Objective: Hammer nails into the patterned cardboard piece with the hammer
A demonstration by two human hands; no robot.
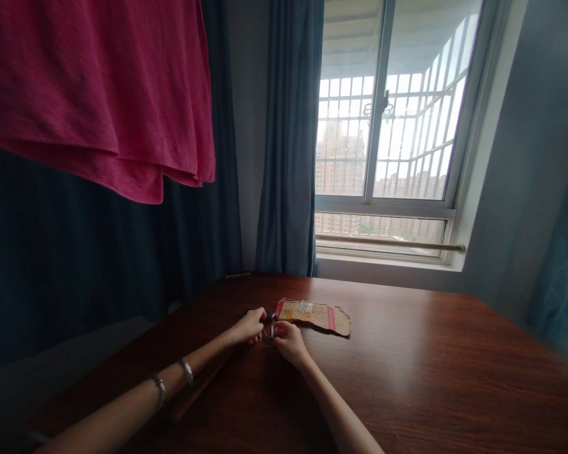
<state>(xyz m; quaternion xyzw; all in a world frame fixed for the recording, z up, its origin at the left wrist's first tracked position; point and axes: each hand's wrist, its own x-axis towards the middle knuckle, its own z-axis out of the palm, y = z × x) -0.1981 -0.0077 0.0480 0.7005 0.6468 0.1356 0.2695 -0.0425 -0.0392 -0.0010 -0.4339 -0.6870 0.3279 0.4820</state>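
My left hand (250,326) is closed near the middle of the table, its fingers curled by a small dark object (267,316) whose kind I cannot make out. Close beside it, my right hand (289,342) is closed in a pinch. Thin, shiny silver pieces (272,330) show between the two hands, too small to name. Just beyond the fingers lies a long, flat beige patterned piece (318,316) with red bands, orange patches and a dark edge. On top of it rests a small clear, crinkled bit (305,306), like plastic.
The glossy brown wooden table (407,359) spreads out on both sides. A pink towel (99,94) hangs at the upper left before dark blue curtains (288,139). Behind the table is a barred window (373,202). A thin pale item (238,275) lies at the far left table edge.
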